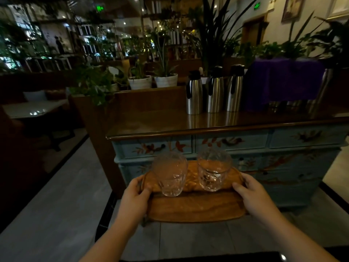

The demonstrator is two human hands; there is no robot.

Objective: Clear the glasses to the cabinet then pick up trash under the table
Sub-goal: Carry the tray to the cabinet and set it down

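Observation:
I hold a wooden tray (194, 208) level in front of me, below the cabinet top. My left hand (135, 200) grips its left edge and my right hand (255, 197) grips its right edge. Two clear patterned glasses stand upright on the tray's far half: the left glass (170, 174) and the right glass (214, 169). Just beyond the tray stands the cabinet (236, 146), light blue with painted flowers and birds, drawers along its front and a dark glossy wooden top.
Three steel thermos jugs (215, 91) stand at the back of the cabinet top, next to something under a purple cloth (285, 80). Potted plants (153, 80) line a wooden divider behind. A booth with a white table (32, 108) lies left. The floor is grey tile.

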